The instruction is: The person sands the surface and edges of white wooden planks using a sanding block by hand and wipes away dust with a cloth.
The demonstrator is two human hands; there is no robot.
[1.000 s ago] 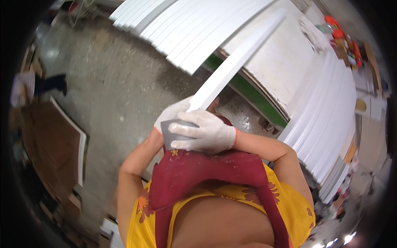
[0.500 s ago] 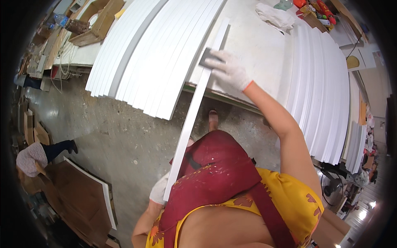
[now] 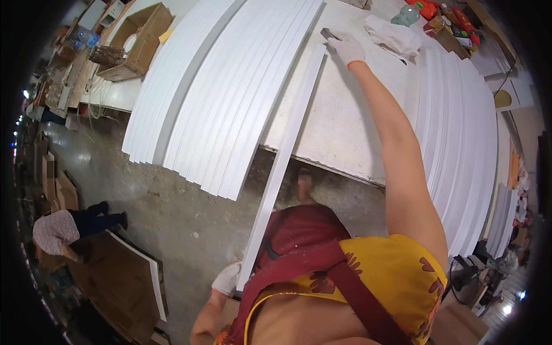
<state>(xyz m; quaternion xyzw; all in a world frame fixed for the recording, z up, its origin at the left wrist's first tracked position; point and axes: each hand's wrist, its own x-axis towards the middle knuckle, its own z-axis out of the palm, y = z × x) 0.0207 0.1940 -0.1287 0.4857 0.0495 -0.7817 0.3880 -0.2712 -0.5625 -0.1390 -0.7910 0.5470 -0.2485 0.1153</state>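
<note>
Left hand (image 3: 226, 278) in a white glove: fingers partly hidden behind the long white strip (image 3: 286, 155), curled round its near end. Strip slants up onto the tabletop (image 3: 339, 123). Right hand (image 3: 345, 48), gloved, fingers closed on a small grey block (image 3: 329, 34) at the strip's far end.

Left hand (image 3: 226, 278) grip hidden (by strip (image 3: 284, 155))

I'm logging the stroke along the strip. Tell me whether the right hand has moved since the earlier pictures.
Yes. The right hand has travelled away from the body, up the long white strip, from over the near table edge to the strip's far end.
</note>
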